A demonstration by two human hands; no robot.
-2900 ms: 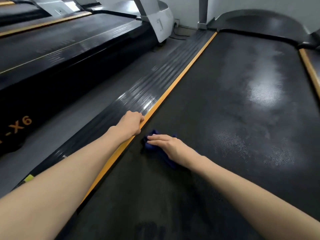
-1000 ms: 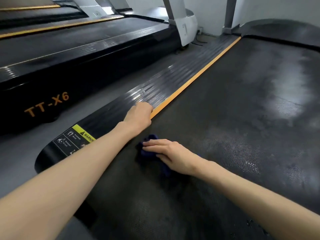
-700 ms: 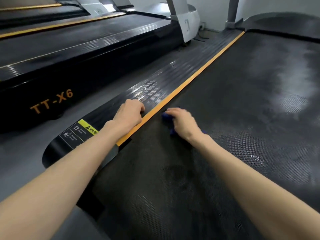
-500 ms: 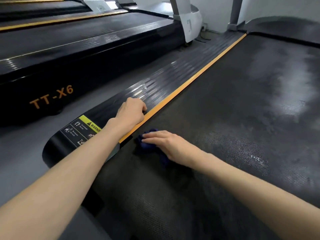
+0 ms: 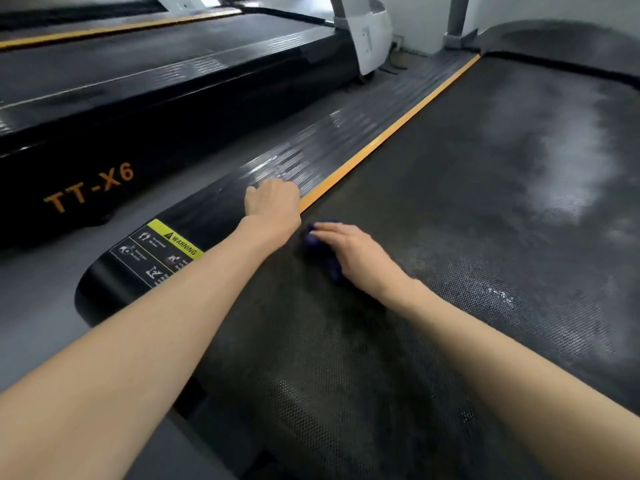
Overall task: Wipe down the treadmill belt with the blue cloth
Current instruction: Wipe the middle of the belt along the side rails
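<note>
The blue cloth (image 5: 312, 239) lies bunched on the black treadmill belt (image 5: 467, 202), close to the orange strip (image 5: 381, 142) along the belt's left edge. My right hand (image 5: 349, 252) presses flat on the cloth with straight fingers and covers most of it; blue shows past the fingertips and under the palm. My left hand (image 5: 273, 206) rests on the ribbed black side rail (image 5: 311, 161) just left of the cloth, with its fingers bent down onto the rail and holding nothing. Pale hazy patches mark the belt farther ahead.
A yellow warning label (image 5: 173, 240) sits on the rail's near end. Left of the grey floor gap (image 5: 52, 289) stands a second black treadmill (image 5: 138, 98) marked TT-X6, with a white upright (image 5: 367, 32) at its far end. A grey post (image 5: 457, 15) rises ahead.
My right hand slid the cloth forward along the belt's left edge, then back; it now presses it just right of my left hand. My left hand has stayed on the rail.
</note>
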